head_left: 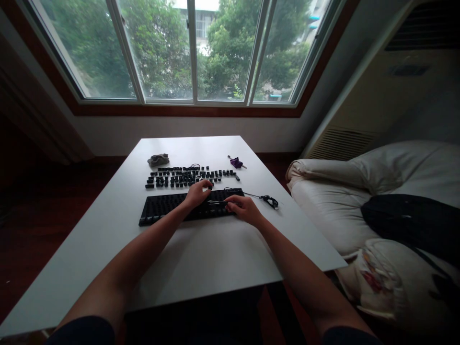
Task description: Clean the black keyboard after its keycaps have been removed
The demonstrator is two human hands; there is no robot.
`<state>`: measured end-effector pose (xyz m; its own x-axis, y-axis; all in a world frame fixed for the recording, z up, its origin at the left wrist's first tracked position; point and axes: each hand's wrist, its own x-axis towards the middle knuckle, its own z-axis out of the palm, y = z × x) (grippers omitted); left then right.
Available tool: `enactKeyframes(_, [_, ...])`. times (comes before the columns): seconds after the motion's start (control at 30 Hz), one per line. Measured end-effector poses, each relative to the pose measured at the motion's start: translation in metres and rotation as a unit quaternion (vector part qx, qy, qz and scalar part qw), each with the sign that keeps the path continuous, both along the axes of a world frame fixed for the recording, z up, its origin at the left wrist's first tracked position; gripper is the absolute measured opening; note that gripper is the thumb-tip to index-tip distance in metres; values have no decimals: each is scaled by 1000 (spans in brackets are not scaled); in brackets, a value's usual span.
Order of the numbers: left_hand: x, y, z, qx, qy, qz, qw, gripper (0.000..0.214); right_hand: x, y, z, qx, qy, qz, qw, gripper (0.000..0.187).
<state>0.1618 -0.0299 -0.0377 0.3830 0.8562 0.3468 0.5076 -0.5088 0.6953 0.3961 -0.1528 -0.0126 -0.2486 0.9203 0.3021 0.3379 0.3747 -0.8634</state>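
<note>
A black keyboard [161, 207] lies across the white table, many of its keycaps off. My right hand [242, 207] is closed on the dark handle of a wire keycap puller [215, 202], whose thin metal wires point left over the keyboard's right part. Above the keyboard's back edge is my left hand [197, 193], fingers curled together; a small dark thing may be at the fingertips, but I cannot make it out. Just behind the keyboard, loose black keycaps [176, 180] stand in rows.
A grey cloth [158, 159] lies at the table's back left, and a purple bundle [236, 162] at the back right. The coiled black cable [269, 201] rests right of the keyboard. Beyond the right edge of the table [215, 254] stands a pale sofa [323, 201] with a dark bag [409, 220].
</note>
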Motion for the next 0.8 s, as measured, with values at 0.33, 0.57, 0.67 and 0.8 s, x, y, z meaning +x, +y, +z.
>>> enactKeyframes(0.33, [50,31,11,96,186,45,977,24,5,-4,8,34,-30,-10,999,22])
enactKeyframes(0.57, [56,44,-1,106,215,53,969,22,6,-3,7,24,-10,-12,1000,23])
enactKeyframes(0.67, [58,48,-2,91,220,66,969,21,7,0,3,2,27,-19,999,25])
enactKeyframes(0.8, [58,50,-2,80,235,68,966,20,8,3,0,-20,70,-36,997,28])
